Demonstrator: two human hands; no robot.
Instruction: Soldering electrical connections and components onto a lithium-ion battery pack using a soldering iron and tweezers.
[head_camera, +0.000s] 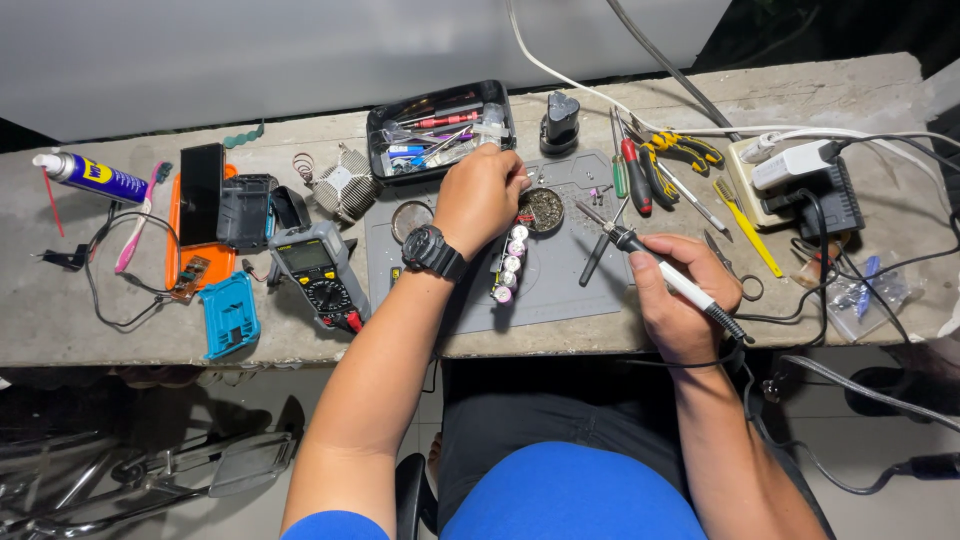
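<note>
At frame centre, the right hand (678, 300) is gripping a soldering iron (650, 262) while the left hand (480, 197), fingers curled, is reaching over the battery pack (510, 264) toward the tray (375, 135).

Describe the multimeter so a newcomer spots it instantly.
Start at the grey work mat in the middle of the concrete bench. Just off its left edge, beside the left hand's wristwatch, lies the multimeter: grey, with a screen and round dial, unlike the plain blue cover nearby.

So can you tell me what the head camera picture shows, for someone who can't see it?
A person's right hand holds a soldering iron over a grey mat, while the left hand reaches toward a small round tin beside a pack of battery cells. A multimeter, pliers and a parts tray lie about the workbench.
</note>
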